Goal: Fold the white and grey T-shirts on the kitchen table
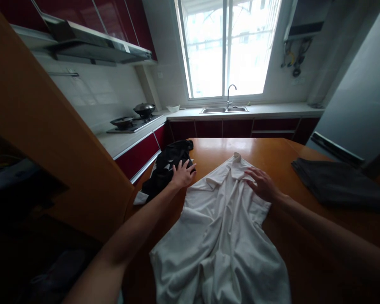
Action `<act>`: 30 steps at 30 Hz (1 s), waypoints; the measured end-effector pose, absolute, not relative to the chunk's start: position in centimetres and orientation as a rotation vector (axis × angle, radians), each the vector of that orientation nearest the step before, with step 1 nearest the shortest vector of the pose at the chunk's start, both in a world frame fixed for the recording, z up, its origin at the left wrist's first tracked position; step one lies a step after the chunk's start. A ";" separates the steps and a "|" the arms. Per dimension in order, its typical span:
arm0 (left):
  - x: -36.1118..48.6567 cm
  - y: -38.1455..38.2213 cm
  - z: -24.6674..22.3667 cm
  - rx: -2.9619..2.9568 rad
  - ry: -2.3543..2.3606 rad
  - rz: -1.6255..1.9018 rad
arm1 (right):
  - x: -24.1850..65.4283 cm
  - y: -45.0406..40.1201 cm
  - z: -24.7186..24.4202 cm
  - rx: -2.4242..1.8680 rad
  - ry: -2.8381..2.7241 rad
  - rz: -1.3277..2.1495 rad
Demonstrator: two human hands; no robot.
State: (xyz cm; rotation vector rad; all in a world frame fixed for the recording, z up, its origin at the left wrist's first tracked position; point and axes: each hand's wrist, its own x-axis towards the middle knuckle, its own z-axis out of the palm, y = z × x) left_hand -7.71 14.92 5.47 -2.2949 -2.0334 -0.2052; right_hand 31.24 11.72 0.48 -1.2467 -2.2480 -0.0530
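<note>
A white shirt (221, 236) lies spread and wrinkled on the wooden table (205, 147), its narrow collar end pointing away from me. My right hand (262, 184) rests on the upper right of the shirt, fingers stretched out and not gripping the cloth. With fingers spread, my left hand (183, 174) is at the right edge of a crumpled black garment (164, 169) with white patches, left of the shirt. Whether the left palm presses on the black cloth or just hovers over it, I cannot tell.
A folded dark grey cloth (338, 183) lies on the table's right side. Beyond the table are a counter with a sink (224, 109) and a stove with pans (145, 109). A fridge (357, 93) stands at right, a wooden panel (60, 139) at left.
</note>
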 end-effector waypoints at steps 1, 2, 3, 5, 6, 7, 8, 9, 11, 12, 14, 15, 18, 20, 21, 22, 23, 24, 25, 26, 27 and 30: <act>-8.4 16.6 4.7 -2.305 -2.103 -0.154 | 30.5 11.2 0.1 -1.336 -2.175 -0.061; -9.1 18.1 4.0 -2.324 -2.160 -0.106 | 29.9 10.7 -0.4 -1.417 -2.123 -0.061; -9.9 19.3 3.2 -2.342 -2.195 -0.081 | 29.4 10.3 -0.8 -1.488 -2.090 -0.055; -11.7 21.1 2.1 -2.369 -2.197 -0.081 | 28.8 9.7 -1.5 -1.604 -2.061 -0.034; -12.6 21.7 1.7 -2.377 -2.177 -0.095 | 28.7 9.5 -1.7 -1.653 -2.054 -0.021; -13.5 22.2 1.5 -2.383 -2.155 -0.106 | 28.8 9.3 -2.0 -1.698 -2.050 -0.004; -14.3 22.6 1.5 -2.389 -2.137 -0.110 | 28.8 9.3 -2.2 -1.736 -2.048 0.013; -14.9 22.8 1.5 -2.395 -2.126 -0.105 | 29.0 9.3 -2.5 -1.768 -2.044 0.028; -15.5 22.9 1.8 -2.405 -2.122 -0.083 | 29.3 9.5 -2.8 -1.809 -2.024 0.039; -15.4 22.7 1.9 -2.399 -2.117 -0.093 | 29.4 9.7 -2.9 -1.812 -2.010 0.031; -14.1 21.9 2.1 -2.370 -2.049 -0.202 | 29.7 10.5 -2.8 -1.779 -1.979 0.013; -13.0 21.4 2.1 -2.381 -1.967 -0.292 | 29.7 10.9 -2.6 -1.744 -1.971 0.013; -8.6 19.6 2.4 -2.690 -1.548 -0.515 | 29.2 12.7 -1.4 -1.610 -1.992 0.053; -5.7 18.6 2.8 -2.992 -1.249 -0.558 | 28.4 13.7 -0.2 -1.536 -2.049 0.084; -4.6 18.3 3.0 -3.096 -1.145 -0.561 | 27.8 14.2 0.4 -1.507 -2.095 0.102; -3.6 18.1 3.2 -3.158 -1.081 -0.563 | 27.2 14.5 1.0 -1.489 -2.147 0.126; -2.9 18.0 3.4 -3.188 -1.051 -0.565 | 26.6 14.8 1.4 -1.483 -2.193 0.154; -2.5 18.1 3.5 -3.202 -1.043 -0.567 | 26.1 15.0 1.8 -1.490 -2.214 0.191; -2.2 18.3 3.6 -3.214 -1.044 -0.569 | 25.6 15.2 2.0 -1.511 -2.204 0.234; -2.1 18.6 3.6 -3.228 -1.052 -0.579 | 25.3 15.3 2.1 -1.538 -2.167 0.275; -2.1 19.0 3.6 -3.242 -1.071 -0.607 | 25.1 15.5 2.1 -1.566 -2.110 0.310; -2.5 21.0 3.6 -3.222 -1.336 -0.920 | 25.7 16.4 2.0 -1.622 -1.926 0.364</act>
